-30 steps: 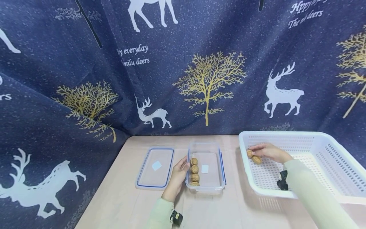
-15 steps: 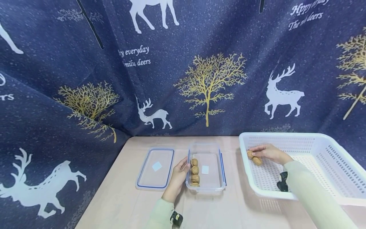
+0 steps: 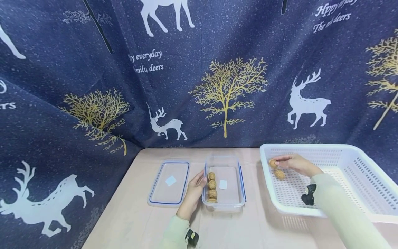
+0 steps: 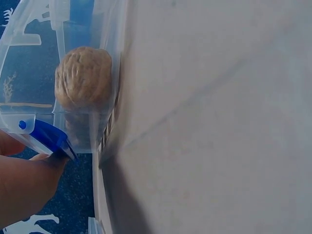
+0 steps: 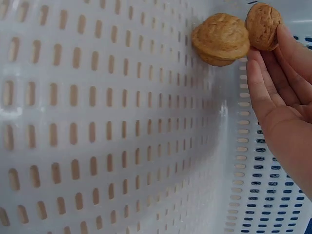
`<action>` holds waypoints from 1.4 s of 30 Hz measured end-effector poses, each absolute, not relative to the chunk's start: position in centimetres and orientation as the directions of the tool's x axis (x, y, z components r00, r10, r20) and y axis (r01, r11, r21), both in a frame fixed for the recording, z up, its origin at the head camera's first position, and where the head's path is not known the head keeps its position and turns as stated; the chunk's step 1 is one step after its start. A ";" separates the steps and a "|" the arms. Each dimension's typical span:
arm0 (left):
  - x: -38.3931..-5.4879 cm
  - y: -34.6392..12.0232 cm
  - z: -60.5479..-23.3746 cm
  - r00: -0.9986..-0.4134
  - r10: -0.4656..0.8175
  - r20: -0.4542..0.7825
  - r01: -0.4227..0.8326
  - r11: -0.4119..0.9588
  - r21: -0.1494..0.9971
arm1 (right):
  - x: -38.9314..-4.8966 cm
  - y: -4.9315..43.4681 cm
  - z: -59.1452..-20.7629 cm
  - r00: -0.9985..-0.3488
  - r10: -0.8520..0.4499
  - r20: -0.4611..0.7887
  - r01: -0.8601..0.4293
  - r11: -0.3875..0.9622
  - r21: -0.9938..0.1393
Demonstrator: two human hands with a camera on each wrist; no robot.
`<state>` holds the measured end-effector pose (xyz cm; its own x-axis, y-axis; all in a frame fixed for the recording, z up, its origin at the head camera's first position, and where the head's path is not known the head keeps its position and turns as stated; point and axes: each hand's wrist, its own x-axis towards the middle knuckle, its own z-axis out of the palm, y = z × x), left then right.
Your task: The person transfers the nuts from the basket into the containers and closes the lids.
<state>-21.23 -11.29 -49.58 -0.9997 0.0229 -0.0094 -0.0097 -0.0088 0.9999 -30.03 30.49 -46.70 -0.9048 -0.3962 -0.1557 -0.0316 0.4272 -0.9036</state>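
In the head view, my right hand (image 3: 294, 164) is at the left end of a white plastic basket (image 3: 276, 206). It pinches a walnut (image 5: 263, 27) between thumb and fingertips, as the right wrist view shows. A second walnut (image 3: 279, 174) lies beside it on the basket floor. My left hand (image 3: 194, 188) holds the left side of a clear food container (image 3: 230, 204), its thumb at a blue latch (image 4: 46, 136) in the left wrist view. Several walnuts (image 3: 212, 184) stand in a row along the container's left wall, one (image 4: 84, 78) seen through the plastic.
A clear lid (image 3: 168, 182) with a blue seal lies on the table left of the container. Behind the pale tabletop (image 3: 124, 221) hangs a dark blue cloth (image 3: 174, 97) printed with deer and trees. A pale square label (image 3: 223, 184) shows in the container.
My right hand has shifted slightly right, and the walnut in its fingers has come up and away from the other one. The left hand and container stay put.
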 end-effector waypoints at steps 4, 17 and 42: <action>-21.3 -11.3 -49.6 -1.000 0.024 -0.005 -0.005 -0.013 1.000 | -30.0 30.7 -46.2 -0.906 -0.396 -0.148 -0.020 0.389 -0.921; -21.0 -11.4 -49.0 -0.999 0.037 -0.011 -0.012 -0.019 1.000 | -29.9 31.2 -45.1 -0.917 -0.377 -0.134 -0.002 0.339 -0.941; -19.4 -11.2 -46.4 -0.998 0.059 -0.019 -0.018 0.005 1.000 | -29.5 29.9 -42.7 -0.957 -0.267 -0.116 0.026 0.317 -0.948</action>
